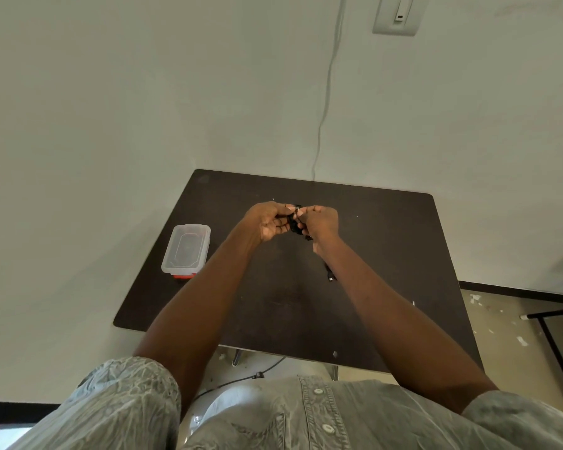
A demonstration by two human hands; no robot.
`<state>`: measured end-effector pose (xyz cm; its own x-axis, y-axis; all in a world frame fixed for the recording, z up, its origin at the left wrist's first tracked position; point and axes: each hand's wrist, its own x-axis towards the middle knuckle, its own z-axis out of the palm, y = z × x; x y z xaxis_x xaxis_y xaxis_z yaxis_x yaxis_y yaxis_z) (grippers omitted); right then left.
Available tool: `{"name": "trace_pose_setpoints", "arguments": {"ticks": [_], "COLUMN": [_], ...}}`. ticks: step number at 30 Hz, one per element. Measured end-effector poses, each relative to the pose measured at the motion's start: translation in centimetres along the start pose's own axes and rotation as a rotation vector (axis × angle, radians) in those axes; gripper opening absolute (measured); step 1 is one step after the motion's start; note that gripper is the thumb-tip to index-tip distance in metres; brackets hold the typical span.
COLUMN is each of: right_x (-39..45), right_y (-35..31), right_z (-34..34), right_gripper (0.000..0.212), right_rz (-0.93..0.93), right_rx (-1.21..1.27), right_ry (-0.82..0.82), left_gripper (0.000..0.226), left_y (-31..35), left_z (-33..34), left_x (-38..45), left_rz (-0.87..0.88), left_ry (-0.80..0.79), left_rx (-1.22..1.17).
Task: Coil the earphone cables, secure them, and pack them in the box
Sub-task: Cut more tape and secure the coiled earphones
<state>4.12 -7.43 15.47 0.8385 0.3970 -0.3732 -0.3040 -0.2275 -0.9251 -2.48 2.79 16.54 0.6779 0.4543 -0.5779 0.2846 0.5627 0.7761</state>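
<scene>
A dark brown, matte, round-cornered tabletop point(387, 254) stands against the pale wall. Near its left edge sits a clear plastic rectangular box point(186, 249) with a red clasp. Above the table's middle, the left hand point(268, 222) and right hand point(319, 222) meet, fingers curled and pinching a small black coiled earphone cable point(294, 224), its plug end point(329, 272) dangling beside the right forearm.

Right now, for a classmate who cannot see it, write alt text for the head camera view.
Both hands, left hand and right hand, pinch a small black earphone cable bundle above a dark table. A clear plastic box with a red latch sits at the table's left edge, lid on.
</scene>
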Motion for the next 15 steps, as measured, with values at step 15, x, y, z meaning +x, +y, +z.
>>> {"name": "trace_pose_setpoints", "arguments": {"ticks": [15], "right_x": [-0.6], "right_y": [0.5], "right_z": [0.8], "right_gripper": [0.035], "right_rz": [-0.173], "right_rx": [0.088], "right_ry": [0.016], "left_gripper": [0.014], "left_y": [1.2], "left_z": [-0.7], "left_x": [-0.4], "left_rz": [-0.007], "left_ry": [0.014], "left_rx": [0.071]}}
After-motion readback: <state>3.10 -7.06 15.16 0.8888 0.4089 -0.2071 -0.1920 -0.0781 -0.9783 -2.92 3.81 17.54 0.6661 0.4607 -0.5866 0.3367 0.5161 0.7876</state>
